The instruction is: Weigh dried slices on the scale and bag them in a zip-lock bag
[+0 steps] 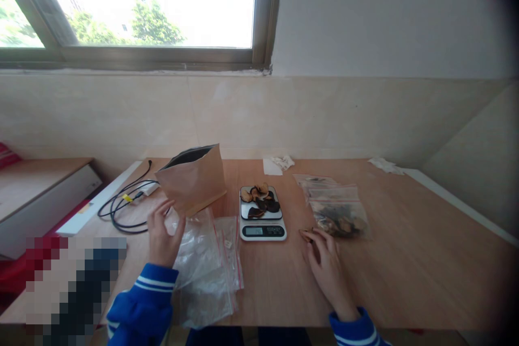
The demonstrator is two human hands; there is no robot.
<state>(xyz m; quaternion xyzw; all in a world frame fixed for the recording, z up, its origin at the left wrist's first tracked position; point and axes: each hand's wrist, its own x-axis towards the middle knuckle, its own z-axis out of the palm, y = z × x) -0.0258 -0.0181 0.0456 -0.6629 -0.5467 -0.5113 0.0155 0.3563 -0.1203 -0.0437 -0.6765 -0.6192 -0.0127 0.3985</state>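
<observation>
A white kitchen scale (264, 232) stands mid-table with several dried brown slices (260, 201) on its platform. My right hand (325, 262), to the right of the scale, pinches a small dried slice (308, 233) at the fingertips, partly hidden by the fingers. Beyond it lies a clear zip bag (344, 203) with more dark and pale slices inside. My left hand (164, 235) is open, thumb and fingers apart, by the lower front of an upright brown paper bag (194, 181) whose mouth gapes. Clear plastic zip bags (203, 265) lie flat beside that hand.
Coiled black cable (115, 213) and a white plug (151, 188) lie at the left edge. Crumpled white tissue (283, 162) sits behind the scale, another tissue (385, 166) at the back right. A wall and window (162, 57) rise behind the wooden table (421, 248).
</observation>
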